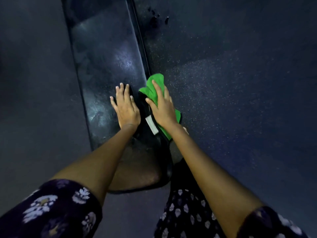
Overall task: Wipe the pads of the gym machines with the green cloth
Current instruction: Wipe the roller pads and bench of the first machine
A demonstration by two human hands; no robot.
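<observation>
A long black bench pad (106, 62) runs from the top of the view down toward me, its glossy surface streaked. The green cloth (151, 88) lies over the pad's right edge. My right hand (163, 107) presses flat on the cloth with fingers straight. My left hand (126, 107) rests flat on the pad just left of it, fingers spread. A white label (151, 125) shows on the pad's side between my wrists.
Dark speckled rubber floor (231, 83) spreads to the right of the bench, and plain dark floor lies to the left. A second, shorter seat pad (140, 174) sits below my forearms. Small dark fittings (155, 18) stand on the floor near the top.
</observation>
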